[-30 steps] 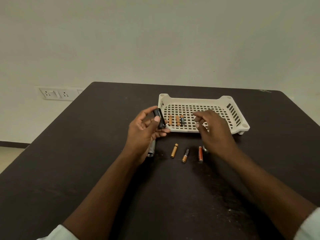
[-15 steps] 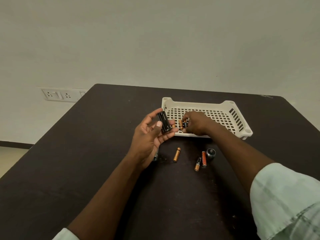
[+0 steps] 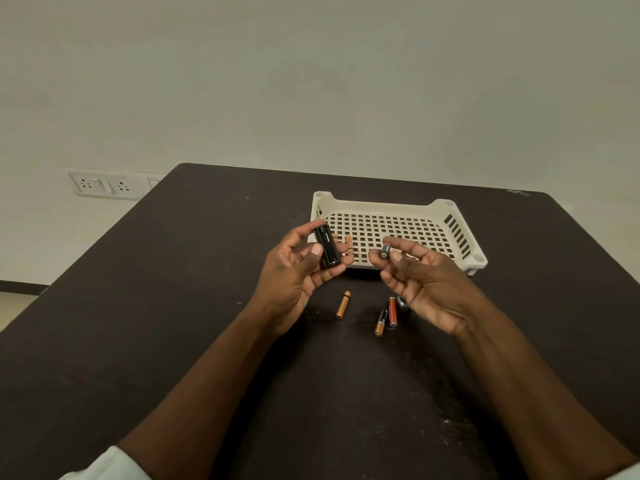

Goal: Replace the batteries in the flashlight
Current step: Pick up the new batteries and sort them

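Observation:
My left hand (image 3: 298, 271) grips a black battery holder (image 3: 326, 247) between thumb and fingers, above the table's middle. My right hand (image 3: 420, 280) pinches a small dark battery (image 3: 384, 252) at its fingertips, just in front of the cream basket (image 3: 460, 237). Two orange batteries (image 3: 349, 244) lie inside the basket at its left front. On the dark table (image 3: 173, 306) lie a gold battery (image 3: 343, 304), a black-and-gold battery (image 3: 380, 322) and an orange-red battery (image 3: 392, 311). A round metal part (image 3: 401, 301) shows partly under my right hand.
The basket stands at the table's far middle, close to both hands. A wall with a socket plate (image 3: 104, 185) is behind the table at the left. The table edges run near on the left and right sides.
My right hand reached into the basket, took a dark battery and drew back toward me with it. My left hand kept holding the black holder in about the same place.

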